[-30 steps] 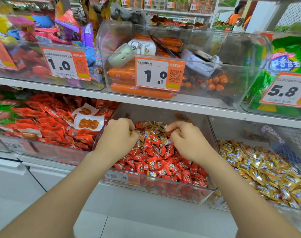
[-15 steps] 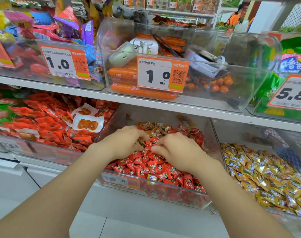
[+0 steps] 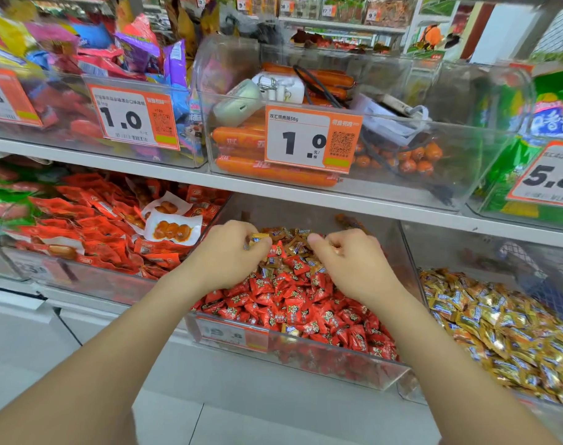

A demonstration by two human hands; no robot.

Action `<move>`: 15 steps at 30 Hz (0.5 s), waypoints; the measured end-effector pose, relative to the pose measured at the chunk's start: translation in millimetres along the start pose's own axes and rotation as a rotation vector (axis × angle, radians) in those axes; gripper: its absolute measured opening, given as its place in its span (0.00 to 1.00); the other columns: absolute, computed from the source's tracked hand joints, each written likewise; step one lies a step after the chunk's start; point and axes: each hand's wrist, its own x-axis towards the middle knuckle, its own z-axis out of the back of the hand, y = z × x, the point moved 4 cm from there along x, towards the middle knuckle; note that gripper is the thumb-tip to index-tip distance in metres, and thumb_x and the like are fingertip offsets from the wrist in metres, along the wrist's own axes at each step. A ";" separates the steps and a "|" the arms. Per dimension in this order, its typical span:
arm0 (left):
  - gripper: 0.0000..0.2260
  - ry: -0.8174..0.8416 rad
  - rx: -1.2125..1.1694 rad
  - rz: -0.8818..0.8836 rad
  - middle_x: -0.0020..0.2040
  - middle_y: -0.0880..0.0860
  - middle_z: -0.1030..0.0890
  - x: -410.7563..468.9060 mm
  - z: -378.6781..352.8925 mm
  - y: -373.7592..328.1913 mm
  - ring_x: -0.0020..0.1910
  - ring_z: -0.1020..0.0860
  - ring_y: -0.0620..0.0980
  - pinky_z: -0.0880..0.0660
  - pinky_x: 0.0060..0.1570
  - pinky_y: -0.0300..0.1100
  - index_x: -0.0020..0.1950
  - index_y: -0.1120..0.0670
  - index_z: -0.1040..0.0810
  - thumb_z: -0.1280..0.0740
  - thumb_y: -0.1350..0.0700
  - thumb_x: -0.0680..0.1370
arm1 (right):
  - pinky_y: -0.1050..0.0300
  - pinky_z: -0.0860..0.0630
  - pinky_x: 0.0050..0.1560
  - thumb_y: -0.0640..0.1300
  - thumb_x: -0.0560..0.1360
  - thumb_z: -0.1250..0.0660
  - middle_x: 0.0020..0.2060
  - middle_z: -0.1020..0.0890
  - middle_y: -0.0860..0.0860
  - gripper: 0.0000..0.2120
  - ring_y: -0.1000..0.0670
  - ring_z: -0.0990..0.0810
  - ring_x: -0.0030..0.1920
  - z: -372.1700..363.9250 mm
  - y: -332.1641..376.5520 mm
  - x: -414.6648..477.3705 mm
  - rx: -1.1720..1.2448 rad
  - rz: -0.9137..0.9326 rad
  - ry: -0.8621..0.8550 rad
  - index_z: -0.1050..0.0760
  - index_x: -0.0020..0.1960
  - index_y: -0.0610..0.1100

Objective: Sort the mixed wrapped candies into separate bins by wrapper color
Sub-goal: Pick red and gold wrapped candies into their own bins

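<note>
A clear middle bin point(image 3: 305, 358) on the lower shelf holds a heap of red-wrapped candies point(image 3: 293, 303), with gold-wrapped candies point(image 3: 293, 244) mixed in at the back. My left hand point(image 3: 228, 258) is over the back left of the heap and pinches a gold candy point(image 3: 257, 238) at its fingertips. My right hand point(image 3: 354, 264) is at the back right with its fingers curled tight, and a glint of gold wrapper shows inside them. The bin to the right is full of gold-wrapped candies point(image 3: 504, 329).
The bin on the left holds red snack packets point(image 3: 90, 232). The upper shelf edge point(image 3: 370, 203) hangs just above my hands. On it stand a sausage bin point(image 3: 273, 149) with an orange price tag point(image 3: 309, 139) and bins of mixed snack bags.
Both hands have moved apart and toward the back of the middle bin, among the gold candies. My left hand now shows a gold candy at its fingertips.
</note>
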 end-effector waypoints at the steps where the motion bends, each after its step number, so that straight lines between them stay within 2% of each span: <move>1: 0.21 -0.008 -0.010 0.021 0.30 0.51 0.22 -0.3 -0.6 0.9 0.31 0.24 0.46 0.32 0.31 0.43 0.37 0.54 0.22 0.35 0.41 0.82 | 0.54 0.28 0.39 0.55 0.84 0.36 0.22 0.26 0.54 0.24 0.55 0.26 0.27 -3.4 -2.0 2.9 0.004 0.012 -0.012 0.23 0.32 0.45; 2: 0.23 -0.017 -0.015 0.039 0.28 0.50 0.24 -1.1 -0.7 0.8 0.30 0.25 0.47 0.33 0.30 0.43 0.36 0.55 0.23 0.34 0.39 0.82 | 0.55 0.24 0.42 0.52 0.84 0.35 0.28 0.19 0.54 0.17 0.57 0.21 0.33 -6.8 -3.2 6.8 0.008 0.017 -0.016 0.17 0.39 0.48; 3: 0.24 -0.027 -0.019 0.049 0.26 0.49 0.26 -0.8 -1.0 0.9 0.27 0.27 0.46 0.34 0.29 0.43 0.35 0.56 0.23 0.33 0.38 0.81 | 0.54 0.20 0.51 0.49 0.83 0.34 0.38 0.14 0.52 0.11 0.53 0.15 0.43 -10.8 -4.0 11.3 -0.004 0.011 -0.012 0.14 0.49 0.49; 4: 0.24 -0.031 -0.036 0.047 0.25 0.48 0.28 -0.7 -1.0 -0.1 0.25 0.29 0.46 0.35 0.28 0.43 0.34 0.56 0.24 0.33 0.39 0.81 | 0.50 0.19 0.57 0.46 0.83 0.35 0.47 0.12 0.49 0.10 0.47 0.14 0.51 -15.0 -4.1 16.5 -0.041 0.000 -0.005 0.15 0.57 0.50; 6: 0.19 -0.013 -0.081 0.024 0.24 0.47 0.30 1.1 -2.6 -1.7 0.24 0.34 0.46 0.33 0.28 0.41 0.33 0.56 0.22 0.31 0.45 0.80 | 0.43 0.19 0.59 0.43 0.82 0.37 0.57 0.14 0.45 0.14 0.40 0.16 0.57 -24.4 -2.7 27.8 -0.167 0.007 0.008 0.18 0.65 0.50; 9: 0.08 0.013 -0.072 0.010 0.27 0.45 0.24 1.1 -3.3 -3.4 0.24 0.30 0.42 0.27 0.31 0.39 0.45 0.50 0.13 0.31 0.50 0.75 | 0.43 0.18 0.54 0.43 0.83 0.39 0.61 0.18 0.44 0.15 0.39 0.18 0.57 -39.1 1.8 40.7 -0.366 0.119 0.017 0.23 0.69 0.49; 11: 0.10 0.011 -0.032 0.023 0.31 0.44 0.21 0.2 -2.3 -0.6 0.27 0.23 0.42 0.24 0.32 0.40 0.51 0.45 0.12 0.31 0.49 0.74 | 0.44 0.18 0.54 0.45 0.85 0.39 0.62 0.20 0.45 0.17 0.39 0.18 0.59 -51.7 2.4 48.5 -0.401 0.200 0.098 0.26 0.72 0.52; 13: 0.08 -0.009 0.013 0.013 0.33 0.48 0.19 2.4 -2.5 1.7 0.31 0.20 0.48 0.20 0.34 0.48 0.42 0.44 0.14 0.34 0.49 0.74 | 0.45 0.19 0.55 0.48 0.85 0.39 0.63 0.22 0.45 0.19 0.39 0.19 0.60 -62.9 1.6 57.1 -0.411 0.227 0.237 0.29 0.76 0.56; 15: 0.10 -0.057 0.062 -0.003 0.31 0.50 0.20 7.5 -3.5 -0.4 0.33 0.20 0.54 0.22 0.34 0.49 0.35 0.48 0.19 0.34 0.48 0.75 | 0.45 0.20 0.57 0.52 0.86 0.38 0.63 0.23 0.44 0.21 0.40 0.20 0.61 -70.3 -0.3 63.8 -0.444 0.225 0.366 0.31 0.78 0.58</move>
